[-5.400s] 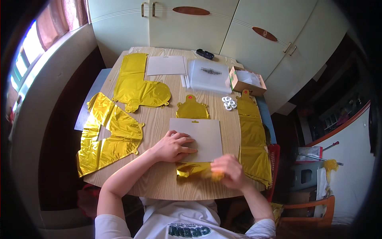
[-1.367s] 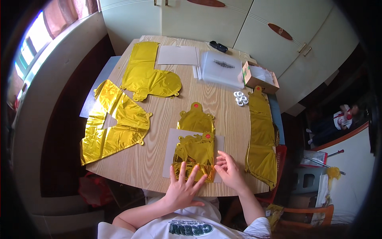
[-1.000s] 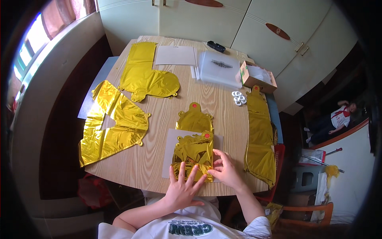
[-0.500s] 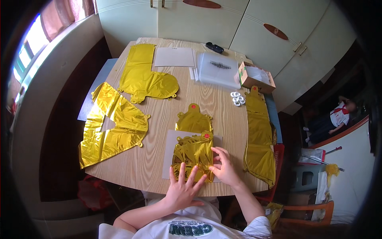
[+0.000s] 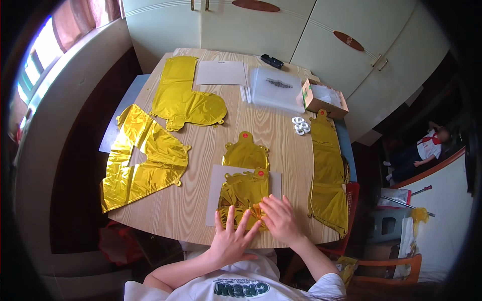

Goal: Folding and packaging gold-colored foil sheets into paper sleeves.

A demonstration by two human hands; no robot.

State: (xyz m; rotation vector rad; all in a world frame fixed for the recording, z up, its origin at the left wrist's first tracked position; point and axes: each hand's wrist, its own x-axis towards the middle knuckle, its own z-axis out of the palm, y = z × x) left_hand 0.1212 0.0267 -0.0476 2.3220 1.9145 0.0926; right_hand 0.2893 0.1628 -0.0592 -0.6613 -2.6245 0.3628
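Note:
A folded gold foil balloon lies on a grey card near the table's front edge. Spread flat, my left hand rests its fingertips on the balloon's near end. My right hand is at the balloon's lower right edge, fingers stretched out across the foil and gripping nothing visible. Just beyond the card lies another folded gold foil piece with a round red sticker on its tab.
Larger flat gold balloons lie at the left, far left and right. Toward the back are grey cards, clear plastic sleeves, a black object, an open carton and white rings. Another person is at the right.
My right hand has shifted down and slightly inward, its fingers now laid over the foil's lower right part. The folded foil looks flatter at its upper right. My left hand stays in place.

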